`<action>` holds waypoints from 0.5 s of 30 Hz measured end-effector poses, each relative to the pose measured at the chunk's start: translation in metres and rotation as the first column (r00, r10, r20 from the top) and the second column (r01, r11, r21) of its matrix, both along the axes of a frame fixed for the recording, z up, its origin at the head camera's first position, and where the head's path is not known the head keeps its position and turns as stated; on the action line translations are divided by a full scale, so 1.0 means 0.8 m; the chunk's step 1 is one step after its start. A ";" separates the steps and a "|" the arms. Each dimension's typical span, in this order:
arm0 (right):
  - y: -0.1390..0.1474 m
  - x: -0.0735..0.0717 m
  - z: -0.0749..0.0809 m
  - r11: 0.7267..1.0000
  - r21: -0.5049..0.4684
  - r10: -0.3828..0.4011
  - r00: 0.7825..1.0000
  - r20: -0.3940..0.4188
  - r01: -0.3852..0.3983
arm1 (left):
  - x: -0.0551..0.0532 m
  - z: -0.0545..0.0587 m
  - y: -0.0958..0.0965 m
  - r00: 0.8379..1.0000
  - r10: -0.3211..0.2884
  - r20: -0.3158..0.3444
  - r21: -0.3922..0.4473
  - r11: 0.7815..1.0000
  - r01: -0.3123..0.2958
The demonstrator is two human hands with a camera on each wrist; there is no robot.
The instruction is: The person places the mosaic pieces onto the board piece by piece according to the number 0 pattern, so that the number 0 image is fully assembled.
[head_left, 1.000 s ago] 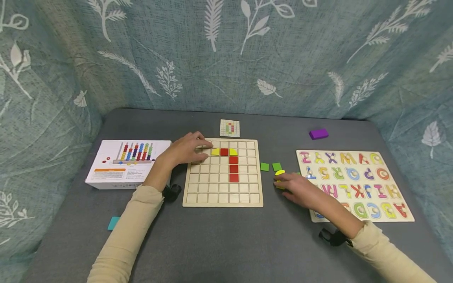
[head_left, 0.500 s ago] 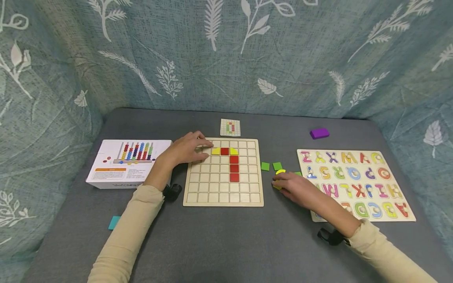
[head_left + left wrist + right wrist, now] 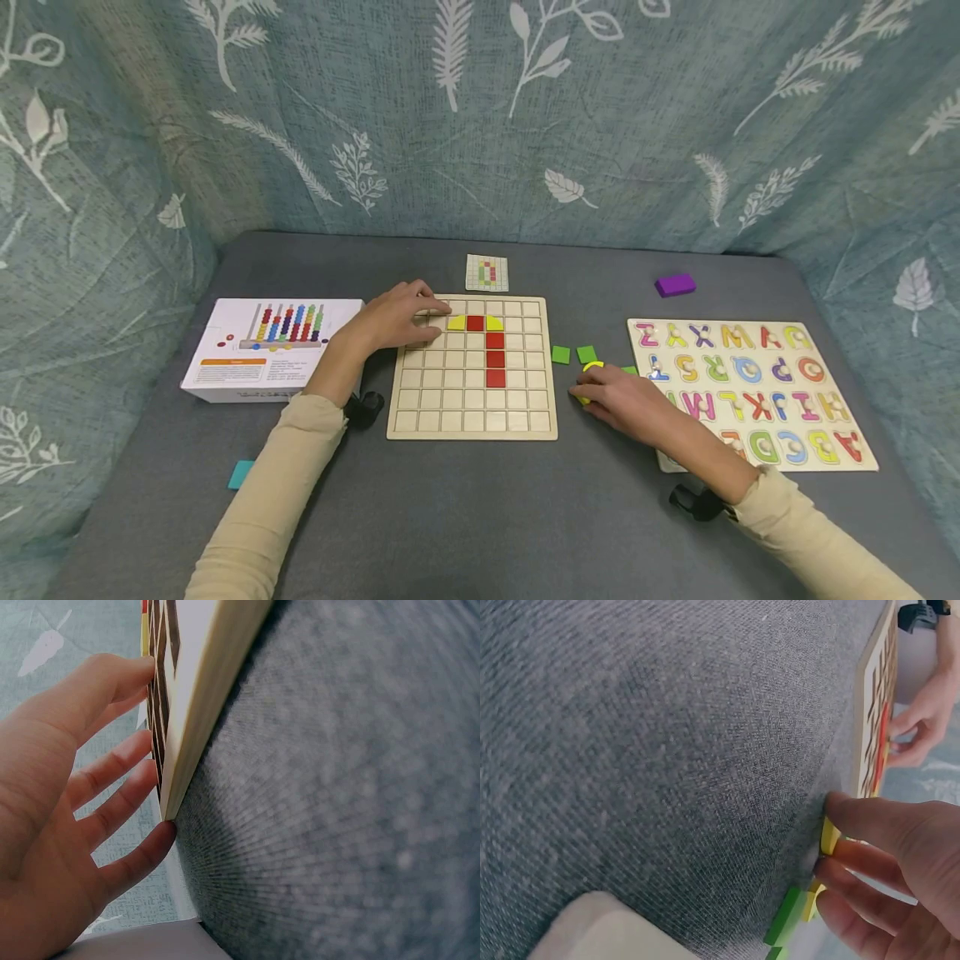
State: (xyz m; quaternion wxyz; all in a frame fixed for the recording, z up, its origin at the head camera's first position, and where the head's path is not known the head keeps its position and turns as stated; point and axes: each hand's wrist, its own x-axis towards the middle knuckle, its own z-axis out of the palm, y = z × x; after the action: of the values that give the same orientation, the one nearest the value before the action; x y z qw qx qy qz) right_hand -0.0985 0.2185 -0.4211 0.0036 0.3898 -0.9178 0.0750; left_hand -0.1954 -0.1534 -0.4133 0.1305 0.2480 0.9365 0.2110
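Observation:
My left hand [image 3: 397, 318] rests on the upper left corner of a wooden grid board [image 3: 453, 419], its fingers spread, as the left wrist view [image 3: 67, 780] shows. On the grid lie several red squares [image 3: 495, 359] in an angled line, with a yellow curved-edged tile [image 3: 457, 322] and another yellow tile [image 3: 494, 322] in the upper row. Right of the board, my right hand [image 3: 626, 402] pinches a yellow tile [image 3: 829, 837] between thumb and forefinger, low over the cloth. Another yellow tile [image 3: 593, 365] sits just beyond those fingers, near green squares [image 3: 560, 355].
Behind the board lies a small pattern card [image 3: 487, 272]. A white box [image 3: 262, 379] with an abacus picture stands left, beside a teal piece [image 3: 240, 474]. On the right, the letter puzzle [image 3: 862, 463] lies under my right forearm; a purple block [image 3: 675, 285] is farther back.
My right hand has shifted slightly left toward the board, drawing the yellow tile with it away from the other yellow one. The left hand has stayed put.

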 end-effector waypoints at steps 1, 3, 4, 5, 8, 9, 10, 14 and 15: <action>-0.001 0.000 0.000 1.000 0.002 -0.002 1.000 -0.001 0.002 | 0.000 -0.001 0.000 1.000 0.000 -0.003 -0.001 1.000 0.000; -0.001 0.000 0.001 1.000 -0.001 -0.002 1.000 -0.003 0.002 | -0.001 -0.001 0.000 1.000 0.000 -0.005 -0.003 1.000 -0.001; -0.002 0.000 0.001 1.000 -0.002 -0.002 1.000 -0.004 0.002 | -0.001 -0.001 0.000 1.000 0.000 -0.008 -0.004 1.000 0.000; -0.002 0.000 0.001 1.000 -0.004 -0.002 1.000 -0.006 0.002 | -0.001 -0.001 0.001 1.000 0.000 -0.011 -0.004 1.000 -0.001; -0.003 0.000 0.001 1.000 -0.008 -0.004 1.000 -0.001 0.004 | 0.000 0.001 0.001 1.000 0.003 -0.014 -0.003 1.000 -0.003; -0.002 0.000 0.001 1.000 -0.009 -0.006 1.000 0.001 0.006 | 0.000 0.001 0.001 1.000 0.003 -0.015 -0.003 1.000 -0.003; -0.002 0.000 0.001 1.000 -0.011 -0.005 1.000 0.003 0.005 | 0.000 0.001 0.001 1.000 0.003 -0.014 -0.003 1.000 -0.003; -0.002 0.000 0.000 1.000 -0.009 -0.001 1.000 0.006 0.001 | 0.001 0.001 0.001 1.000 0.004 -0.010 -0.010 1.000 -0.004; -0.002 0.000 -0.001 1.000 -0.008 0.003 1.000 0.004 -0.003 | 0.001 0.001 0.001 1.000 0.005 -0.009 -0.011 1.000 -0.005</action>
State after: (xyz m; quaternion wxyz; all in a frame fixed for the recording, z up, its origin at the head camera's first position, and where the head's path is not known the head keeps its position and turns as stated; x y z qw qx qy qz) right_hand -0.0981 0.2168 -0.4218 0.0034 0.3909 -0.9170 0.0794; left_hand -0.1950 -0.1524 -0.4128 0.1274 0.2460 0.9387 0.2051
